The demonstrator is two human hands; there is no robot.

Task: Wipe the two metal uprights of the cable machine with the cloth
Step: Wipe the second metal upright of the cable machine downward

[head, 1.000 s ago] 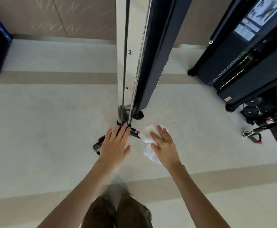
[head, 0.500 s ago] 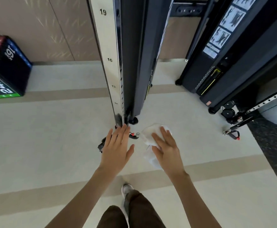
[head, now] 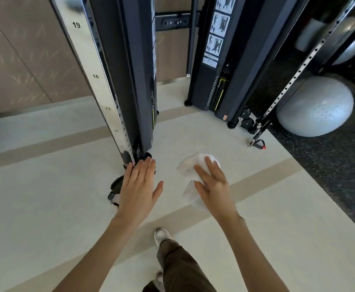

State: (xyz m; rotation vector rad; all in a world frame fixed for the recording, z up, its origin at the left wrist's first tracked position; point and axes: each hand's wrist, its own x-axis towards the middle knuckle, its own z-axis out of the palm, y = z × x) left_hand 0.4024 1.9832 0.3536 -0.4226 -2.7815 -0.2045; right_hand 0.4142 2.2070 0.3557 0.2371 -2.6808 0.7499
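Note:
A chrome upright [head: 96, 81] with printed numbers rises at the left, fixed to a black weight column [head: 130, 70]. A second perforated metal upright [head: 298, 66] slants up at the right. My left hand [head: 138, 186] is spread flat with straight fingers, its fingertips at the foot of the left upright. My right hand [head: 214, 186] holds a crumpled white cloth [head: 193, 165] above the floor, to the right of that upright and apart from it. The thumb is hidden under the cloth.
A black cable handle [head: 114, 190] lies partly under my left hand, and another handle [head: 257, 143] hangs at the foot of the right upright. A grey exercise ball [head: 315, 106] sits on dark rubber flooring [head: 330, 165]. My shoe [head: 161, 234] stands on the pale floor.
The view has pulled back and tilted up, showing the second upright and the ball. My right hand with the cloth has drifted right, away from my left hand and the left upright.

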